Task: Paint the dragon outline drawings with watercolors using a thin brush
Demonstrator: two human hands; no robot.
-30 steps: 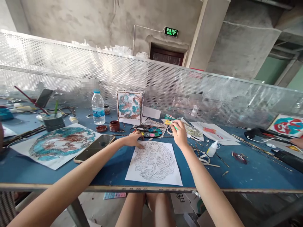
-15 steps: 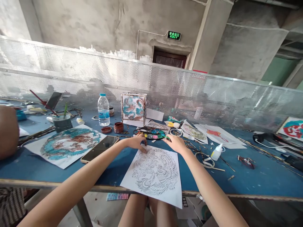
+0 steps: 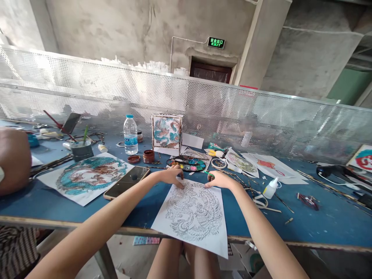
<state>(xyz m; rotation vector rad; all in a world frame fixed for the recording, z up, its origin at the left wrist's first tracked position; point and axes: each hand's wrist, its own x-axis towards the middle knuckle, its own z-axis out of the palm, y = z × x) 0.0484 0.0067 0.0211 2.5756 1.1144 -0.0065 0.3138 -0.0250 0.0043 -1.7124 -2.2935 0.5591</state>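
Note:
In front of me lies a white sheet of paper (image 3: 194,217) with a dense black line drawing in a round shape. Its near edge hangs over the table edge. My left hand (image 3: 172,176) rests at the sheet's upper left corner, thumb on the paper and fingers apart. At the upper right corner, my right hand (image 3: 221,180) touches the sheet with its thumb. Its fingers are curled round a thin green stick (image 3: 208,173), whose kind I cannot make out. Just beyond both hands sits a paint palette (image 3: 200,167) with several colours.
To the left are a phone (image 3: 126,184), a coloured painting (image 3: 87,193), a grey brush pot (image 3: 81,151) and a person's arm (image 3: 14,161). A water bottle (image 3: 131,139) and brown paint jar (image 3: 148,156) stand behind. A glue bottle (image 3: 271,189) stands right.
My right hand has come down toward me from the palette's edge to the sheet's upper right corner, with the green stick. My left hand stays at the upper left corner.

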